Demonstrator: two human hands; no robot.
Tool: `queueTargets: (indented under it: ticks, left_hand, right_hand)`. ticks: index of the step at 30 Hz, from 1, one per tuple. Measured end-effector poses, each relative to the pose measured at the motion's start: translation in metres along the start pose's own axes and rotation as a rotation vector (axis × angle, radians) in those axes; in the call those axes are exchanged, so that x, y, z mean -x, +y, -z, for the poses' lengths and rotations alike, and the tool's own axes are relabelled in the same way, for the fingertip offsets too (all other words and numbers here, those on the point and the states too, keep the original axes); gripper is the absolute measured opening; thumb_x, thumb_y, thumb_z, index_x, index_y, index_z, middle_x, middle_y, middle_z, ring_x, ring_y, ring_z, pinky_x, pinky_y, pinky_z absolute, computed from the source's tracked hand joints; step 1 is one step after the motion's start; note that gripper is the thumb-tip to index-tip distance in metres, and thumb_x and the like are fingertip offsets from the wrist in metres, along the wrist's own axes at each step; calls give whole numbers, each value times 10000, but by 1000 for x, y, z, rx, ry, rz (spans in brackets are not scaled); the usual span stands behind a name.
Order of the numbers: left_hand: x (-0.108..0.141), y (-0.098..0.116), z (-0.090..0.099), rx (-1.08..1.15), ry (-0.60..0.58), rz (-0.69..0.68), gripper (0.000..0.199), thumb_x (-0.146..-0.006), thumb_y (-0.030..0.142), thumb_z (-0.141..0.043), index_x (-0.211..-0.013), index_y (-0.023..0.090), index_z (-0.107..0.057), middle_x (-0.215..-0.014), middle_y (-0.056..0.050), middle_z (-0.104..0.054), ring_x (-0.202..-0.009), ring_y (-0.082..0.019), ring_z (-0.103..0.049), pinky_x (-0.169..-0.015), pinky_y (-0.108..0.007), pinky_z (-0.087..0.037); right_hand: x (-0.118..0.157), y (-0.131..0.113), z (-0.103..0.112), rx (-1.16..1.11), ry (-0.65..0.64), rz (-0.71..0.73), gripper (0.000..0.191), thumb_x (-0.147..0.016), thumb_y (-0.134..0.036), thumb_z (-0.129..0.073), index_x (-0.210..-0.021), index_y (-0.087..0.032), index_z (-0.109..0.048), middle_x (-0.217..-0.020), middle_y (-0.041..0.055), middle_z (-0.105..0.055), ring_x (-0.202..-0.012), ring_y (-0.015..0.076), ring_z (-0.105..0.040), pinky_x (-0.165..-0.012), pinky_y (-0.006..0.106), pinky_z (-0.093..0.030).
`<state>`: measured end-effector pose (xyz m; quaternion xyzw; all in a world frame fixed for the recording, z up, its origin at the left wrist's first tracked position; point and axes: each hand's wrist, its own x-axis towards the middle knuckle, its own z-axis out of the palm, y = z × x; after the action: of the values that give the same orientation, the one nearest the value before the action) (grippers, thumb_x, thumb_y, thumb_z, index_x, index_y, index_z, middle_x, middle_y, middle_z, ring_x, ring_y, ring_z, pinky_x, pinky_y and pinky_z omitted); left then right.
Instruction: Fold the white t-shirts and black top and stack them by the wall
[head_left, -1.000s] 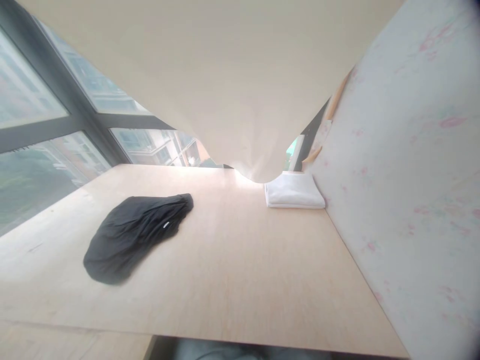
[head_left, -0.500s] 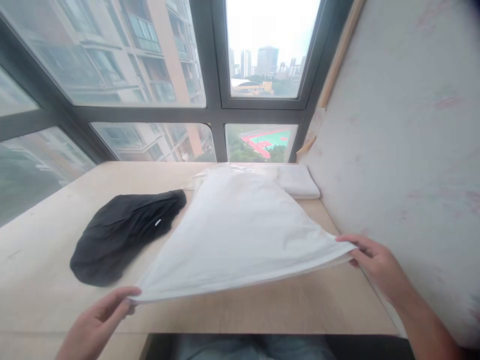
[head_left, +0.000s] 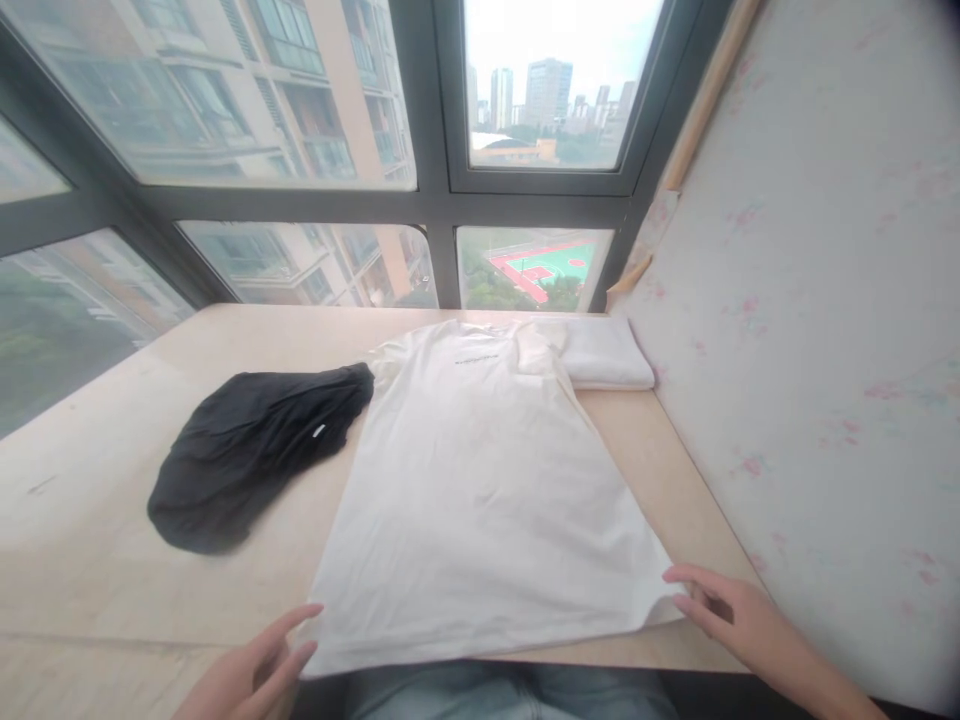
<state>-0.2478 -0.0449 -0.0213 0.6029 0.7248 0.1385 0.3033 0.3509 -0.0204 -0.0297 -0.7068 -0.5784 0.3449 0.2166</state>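
A white T-shirt (head_left: 480, 500) lies spread out with its neck toward the window and its hem toward me. Small dark lettering shows below the neckline. My left hand (head_left: 251, 665) holds the near left corner of the hem, thumb and forefinger over the cloth. At the near right corner, my right hand (head_left: 724, 610) has the hem between its fingers, and the cloth there is slightly raised and creased. The fingers under the fabric are hidden. Left of the shirt lies a black garment (head_left: 255, 450) with a small white tag, its end against the shirt's sleeve.
A folded white cloth (head_left: 607, 355) sits at the back right, beside the shirt's sleeve. The pale wooden tabletop (head_left: 90, 530) meets a dark window frame (head_left: 300, 205) behind and a flower-patterned wall (head_left: 825, 400) on the right. My legs (head_left: 510, 692) are below the front edge.
The shirt's hem has come down and toward me, from raised and stretched to lying on the table. Both hands have lowered with it and moved closer together. The lettering now shows.
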Motion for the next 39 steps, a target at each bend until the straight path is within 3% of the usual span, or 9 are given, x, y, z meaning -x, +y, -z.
queueTargets:
  ticks: [2,6,13,18,21,25,29,32,39]
  left_hand:
    - [-18,20,7,-51,71,-7,555,-794,695,-480,-1149,338,-717,-603,13,-644,-614,-244,-654,-630,-336,-566]
    - [-86,51,23,-247,305,-196,524,-845,576,-453,-1183,252,-688,-1166,-95,-715,-1107,-291,-649,-1013,-391,-486]
    - [-208,41,25,-671,455,-202,532,-938,385,-358,-1400,215,-559,-1540,-128,-440,-1463,-358,-305,-1184,-585,-196]
    - [-247,17,46,-667,455,-53,536,-960,425,-330,-1417,232,-532,-1581,-105,-379,-1459,-373,-291,-1169,-597,-203]
    - [-260,16,55,-692,562,-8,514,-958,408,-344,-1380,205,-553,-1570,-126,-378,-1476,-394,-223,-1165,-610,-192]
    - [-285,46,51,-583,670,-102,464,-948,348,-381,-1331,158,-561,-1403,-164,-519,-1362,-333,-410,-1128,-459,-329]
    - [-328,93,37,-380,558,-109,468,-920,451,-466,-1269,163,-584,-1193,-149,-592,-1147,-298,-559,-1027,-399,-434]
    - [-363,115,29,-326,499,-74,469,-880,516,-527,-1204,189,-618,-1215,-147,-553,-1145,-303,-566,-983,-394,-467]
    - [-380,104,40,-323,428,1,334,-819,440,-573,-1017,202,-697,-1162,-138,-589,-1079,-296,-604,-896,-371,-489]
  right_hand:
    - [-9,-11,8,34,-23,4,267,-713,-548,-654,-845,-360,-790,-686,54,-718,-689,291,-691,-582,360,-568]
    - [-46,-53,7,40,-19,89,366,-825,-582,-571,-985,-318,-768,-855,59,-747,-804,277,-708,-682,369,-596]
    - [-114,-147,-70,140,-89,543,355,-943,-402,-518,-1243,-262,-645,-1345,78,-618,-1236,247,-586,-1065,445,-484]
    - [-147,-179,-124,292,-240,709,472,-950,-361,-535,-1406,-240,-519,-1550,94,-414,-1431,269,-385,-1154,486,-386]
    - [-158,-186,-145,390,-279,781,533,-926,-349,-584,-1433,-217,-487,-1583,120,-355,-1468,305,-310,-1167,514,-347]
    - [-174,-204,-155,481,-318,842,384,-903,-334,-631,-1264,-203,-617,-1407,139,-549,-1315,325,-489,-1094,523,-401]
    - [-212,-241,-156,453,-329,761,235,-961,-319,-545,-1111,-196,-677,-1063,103,-700,-1019,250,-643,-926,433,-500]
    - [-246,-269,-163,373,-327,744,236,-959,-289,-536,-1121,-197,-681,-1088,95,-706,-1049,238,-640,-911,392,-502]
    - [-275,-271,-189,297,-392,809,193,-920,-202,-561,-1074,-196,-677,-1101,78,-676,-1069,220,-610,-941,380,-489]
